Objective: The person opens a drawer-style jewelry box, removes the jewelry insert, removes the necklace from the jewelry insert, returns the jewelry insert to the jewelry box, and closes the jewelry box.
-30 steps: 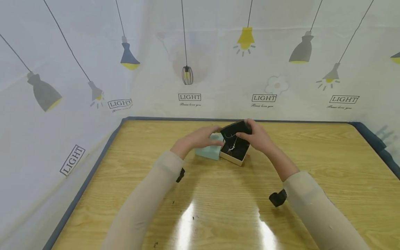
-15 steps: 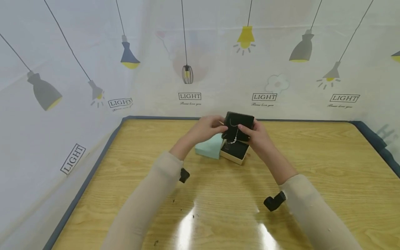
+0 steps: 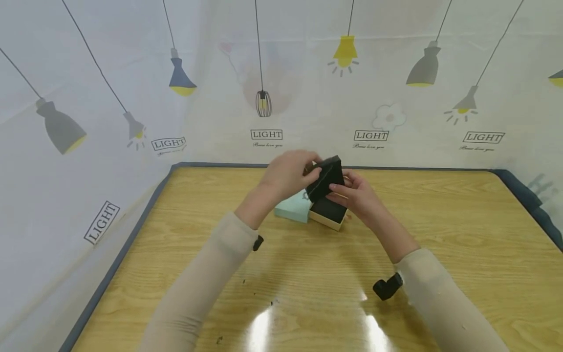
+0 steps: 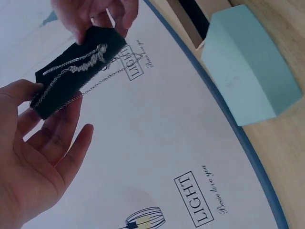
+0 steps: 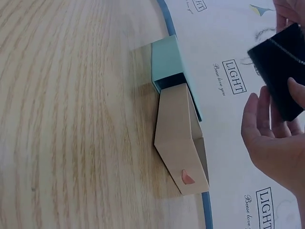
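Note:
Above the table, both hands hold a black jewellery pad (image 3: 331,177), tilted on edge. A silver chain necklace (image 4: 89,63) lies across the pad and partly hangs off its edge in a loose loop. My left hand (image 3: 287,172) pinches one end of the pad between thumb and fingers. The right hand (image 3: 358,194) grips the opposite side, thumb on the face and fingers behind. Just below the hands, a beige box drawer (image 5: 174,125) with a black interior sits on the table. It meets the open end of a light teal box sleeve (image 3: 292,211).
The wooden table (image 3: 308,274) carries small dark specks near its front. Behind it hangs a white cloth (image 3: 211,132) printed with lamps and lettering, with a blue band along the table's edge. A small pinkish tab (image 5: 188,177) sticks out of the drawer's end.
The pad has been lifted from the drawer and turned on edge, its necklace side now turning leftward. My left hand has risen and now grips the pad; the right hand keeps hold.

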A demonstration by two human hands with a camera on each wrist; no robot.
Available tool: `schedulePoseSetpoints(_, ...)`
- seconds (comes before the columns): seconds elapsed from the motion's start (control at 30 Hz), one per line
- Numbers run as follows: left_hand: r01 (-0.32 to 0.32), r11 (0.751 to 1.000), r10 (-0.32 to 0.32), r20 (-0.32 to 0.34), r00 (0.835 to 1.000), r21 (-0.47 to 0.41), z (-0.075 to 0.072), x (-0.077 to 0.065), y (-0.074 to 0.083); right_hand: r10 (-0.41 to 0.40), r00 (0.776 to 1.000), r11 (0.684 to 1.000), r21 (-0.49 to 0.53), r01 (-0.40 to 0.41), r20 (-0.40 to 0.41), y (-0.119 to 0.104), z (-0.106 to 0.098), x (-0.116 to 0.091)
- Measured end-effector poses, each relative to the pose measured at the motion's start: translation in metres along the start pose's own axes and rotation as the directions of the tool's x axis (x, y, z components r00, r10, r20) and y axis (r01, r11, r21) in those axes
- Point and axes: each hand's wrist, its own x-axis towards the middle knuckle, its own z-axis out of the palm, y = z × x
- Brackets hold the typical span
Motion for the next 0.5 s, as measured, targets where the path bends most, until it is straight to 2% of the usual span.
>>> schedulePoseSetpoints(0.1, -0.023, 0.999, 0.023, 0.021, 1.000, 0.038, -0.0042, -0.0013, 0.0042, -0.019, 1.000, 0.999, -0.048, 0.020, 0.007, 0.0017, 0.0021, -0.0006)
schedulePoseSetpoints(0.17, -0.032, 0.999, 0.031, 0.035, 0.999, 0.032, -0.0055, -0.0022, 0.0055, -0.026, 1.000, 0.997, -0.075, 0.027, 0.016, 0.0026, 0.0042, -0.0008)
schedulePoseSetpoints(0.3, -0.001, 0.997, 0.003, 0.027, 1.000, -0.075, -0.0063, -0.0043, 0.0044, -0.037, 0.999, 0.996, -0.085, 0.039, 0.017, 0.0032, 0.0079, -0.0009)
schedulePoseSetpoints(0.4, 0.047, 0.985, -0.048, 0.000, 0.999, -0.167, -0.0065, -0.0059, 0.0008, -0.052, 0.999, 0.996, -0.073, 0.052, 0.003, 0.0032, 0.0087, -0.0012)
schedulePoseSetpoints(0.5, 0.077, 0.972, -0.087, -0.036, 0.996, -0.221, -0.0062, -0.0074, -0.0042, -0.073, 0.997, 0.995, -0.075, 0.072, -0.015, 0.0025, 0.0091, -0.0012)
